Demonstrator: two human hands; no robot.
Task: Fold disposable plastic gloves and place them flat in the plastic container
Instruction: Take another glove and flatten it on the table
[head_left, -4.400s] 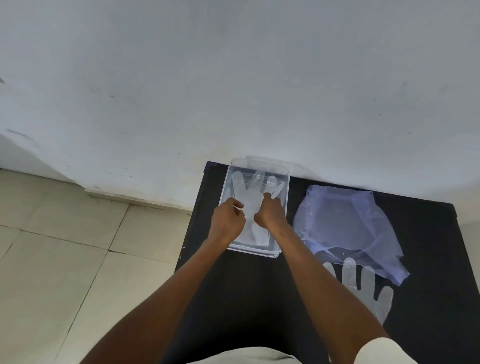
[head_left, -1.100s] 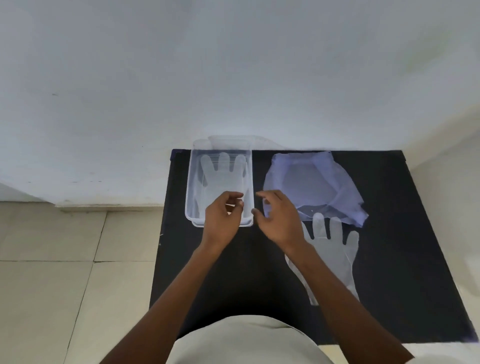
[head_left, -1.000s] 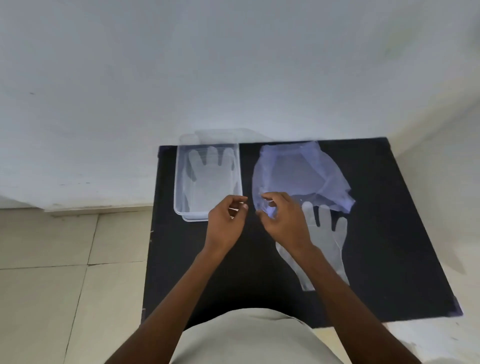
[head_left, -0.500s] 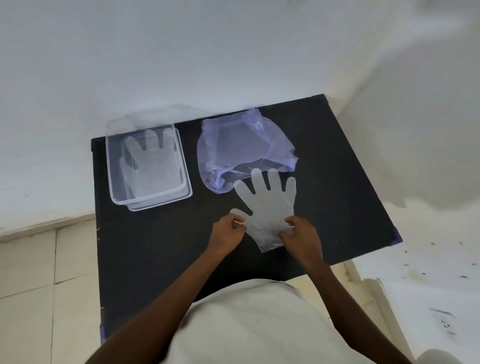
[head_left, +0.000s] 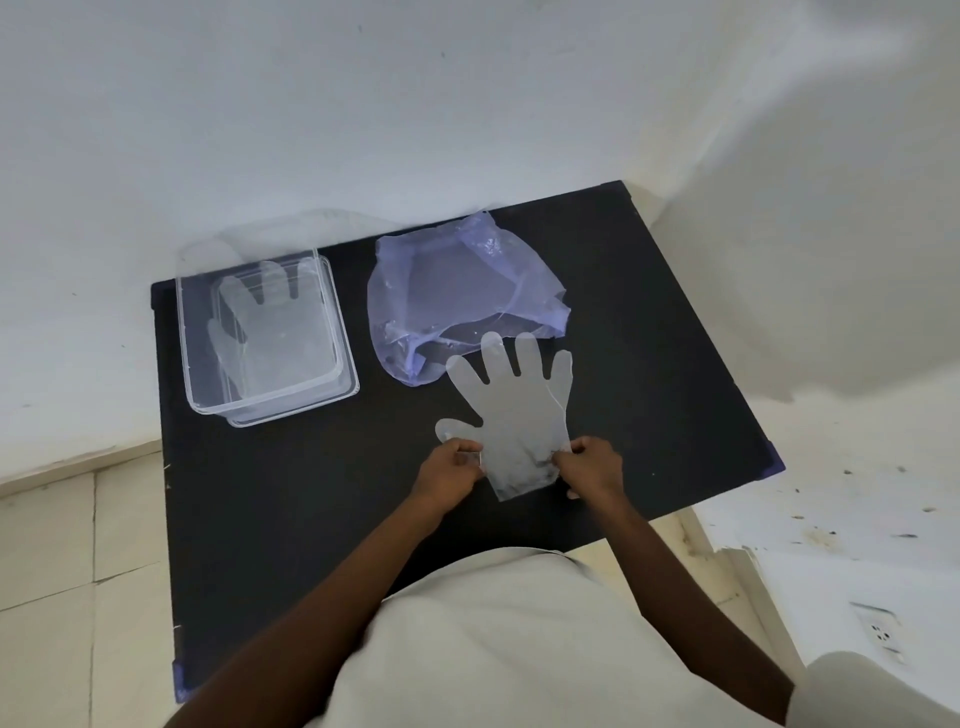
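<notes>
A black tabletop (head_left: 291, 519) is standing against a white wall (head_left: 363, 104), with pale floor tiles (head_left: 62, 571) showing at its left. At the tabletop's far left a clear plastic container (head_left: 343, 358) is sitting open, and one disposable glove (head_left: 270, 332) is lying flat inside it, fingers pointing toward the wall. Just right of the container a crumpled bluish plastic bag (head_left: 457, 291) is lying. A second disposable glove (head_left: 519, 410) is lying spread flat on the tabletop near the front edge, its fingertips overlapping the near edge of the bag. The left hand (head_left: 449, 467) is pinching the left side of this glove's cuff, just below the glove's thumb, with fingers curled closed on the film. The right hand (head_left: 589, 465) is pinching the cuff's right side in the same way. Both forearms are reaching out from a light-coloured shirt (head_left: 519, 649) at the bottom of the view.
</notes>
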